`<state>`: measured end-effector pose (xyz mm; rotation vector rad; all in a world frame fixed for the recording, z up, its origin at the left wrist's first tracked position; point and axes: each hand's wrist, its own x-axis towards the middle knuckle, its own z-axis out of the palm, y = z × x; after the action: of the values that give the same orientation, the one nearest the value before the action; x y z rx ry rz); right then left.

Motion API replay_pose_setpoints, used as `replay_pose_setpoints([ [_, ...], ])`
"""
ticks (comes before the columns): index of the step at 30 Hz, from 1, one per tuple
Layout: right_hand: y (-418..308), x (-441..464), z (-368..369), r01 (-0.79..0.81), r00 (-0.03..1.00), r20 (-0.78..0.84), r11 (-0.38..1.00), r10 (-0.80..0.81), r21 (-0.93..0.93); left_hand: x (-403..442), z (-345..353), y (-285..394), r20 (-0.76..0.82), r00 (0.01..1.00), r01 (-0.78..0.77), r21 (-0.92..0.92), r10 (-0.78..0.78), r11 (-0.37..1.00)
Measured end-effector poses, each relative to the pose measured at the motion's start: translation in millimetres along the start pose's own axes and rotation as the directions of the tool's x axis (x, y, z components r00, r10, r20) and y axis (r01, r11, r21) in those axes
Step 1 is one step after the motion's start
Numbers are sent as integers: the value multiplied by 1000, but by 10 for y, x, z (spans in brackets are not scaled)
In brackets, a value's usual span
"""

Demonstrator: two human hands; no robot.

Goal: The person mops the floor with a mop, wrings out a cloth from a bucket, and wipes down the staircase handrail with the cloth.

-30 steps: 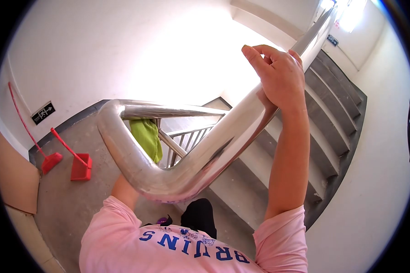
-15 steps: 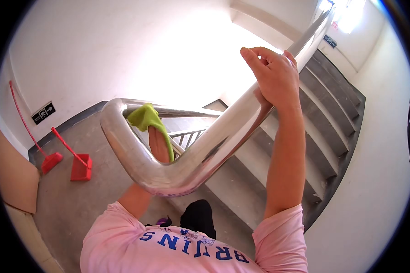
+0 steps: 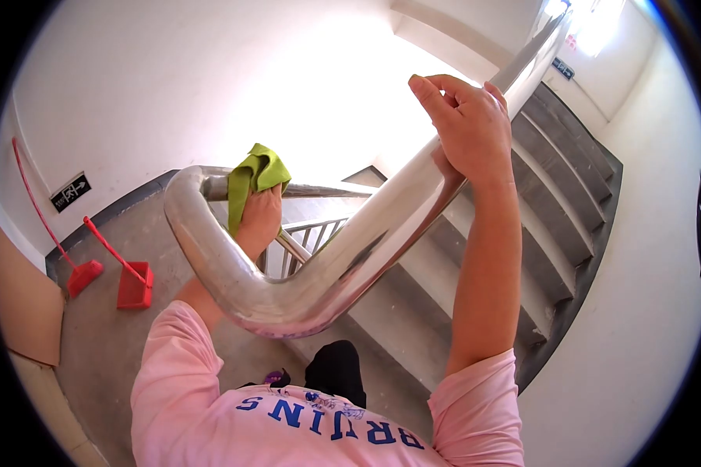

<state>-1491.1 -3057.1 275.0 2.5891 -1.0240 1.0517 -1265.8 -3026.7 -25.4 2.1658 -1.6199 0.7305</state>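
A crumpled green cloth (image 3: 257,175) is in my left hand (image 3: 262,214), which reaches up through the bend of the shiny metal handrail (image 3: 234,288). The cloth lies against the farther stretch of rail, just past the corner, and hides most of my fingertips. My right hand (image 3: 479,136) rests higher up on the rising part of the same handrail, its fingers curled over the tube. The thumb and forefinger of that hand are bent toward each other above the metal.
Grey stairs (image 3: 553,210) climb on the right beside a white wall. Thinner balusters (image 3: 315,241) show below the rail. A red broom (image 3: 83,274) and a red dustpan (image 3: 135,288) stand on the landing at left, near an exit sign (image 3: 71,192).
My left hand has moved up and slightly left with the green cloth, from behind the handrail's bend onto the farther rail. My right hand stays in place.
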Motion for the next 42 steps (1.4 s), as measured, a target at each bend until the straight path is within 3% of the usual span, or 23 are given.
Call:
replay_pose_setpoints([
  [1, -18, 5, -1, -4, 1000, 5, 1000, 4, -1, 71, -38, 19, 228, 973, 31, 43, -40, 999],
  [4, -55, 27, 5, -20, 1000, 20, 1000, 20, -2, 82, 94, -2, -11, 990, -126, 356, 139, 926],
  [8, 17, 18, -8, -20, 1000, 7, 1000, 20, -3, 81, 117, -22, 116, 978, -178, 20, 175, 984],
  [9, 7, 20, -18, -33, 999, 22, 999, 33, 2, 76, 31, -53, 151, 952, -288, 144, 267, 947],
  [12, -26, 26, -47, -58, 997, 42, 998, 57, 8, -57, -8, -98, 195, 961, -196, -29, 198, 980],
  [13, -22, 27, -35, -57, 998, 34, 998, 57, 6, -126, -13, -124, 113, 972, -194, -118, 208, 974],
  [16, -29, 31, -41, -68, 997, 32, 998, 68, 2, -446, -327, -143, 66, 966, -227, -244, 250, 943],
  [18, -40, 34, -47, -76, 997, 32, 997, 76, 0, -796, -439, -128, 300, 949, -18, -259, 99, 966],
  [23, -16, 36, -35, -68, 998, -7, 998, 67, -21, -2047, -265, -519, -28, 993, 87, -507, -117, 857],
  [26, -13, 52, -28, -67, 998, -6, 998, 67, -18, -2264, -854, -556, -164, 974, 39, -549, -153, 835],
  [29, -19, 51, -29, -60, 998, -6, 998, 60, -24, -2261, -1334, -556, -296, 917, -24, -708, -266, 706],
  [32, 6, 56, -5, -41, 999, -4, 999, 41, -11, -1942, -1678, -597, -267, 964, -166, -590, 3, 790],
  [35, -40, 26, -4, -81, 997, 3, 997, 81, -10, -1387, -2051, -485, -216, 933, -358, -474, 288, 805],
  [36, -50, 26, -15, -86, 996, -6, 996, 86, -15, -1156, -2317, -262, -350, 883, -404, -231, 312, 885],
  [38, -19, 58, -33, -55, 997, 58, 998, 57, -40, -972, -2235, -77, -460, 853, -463, -447, 247, 766],
  [42, 8, 27, 5, -34, 999, 8, 999, 35, -36, -884, -2292, 40, -485, 827, -495, -389, 284, 777],
])
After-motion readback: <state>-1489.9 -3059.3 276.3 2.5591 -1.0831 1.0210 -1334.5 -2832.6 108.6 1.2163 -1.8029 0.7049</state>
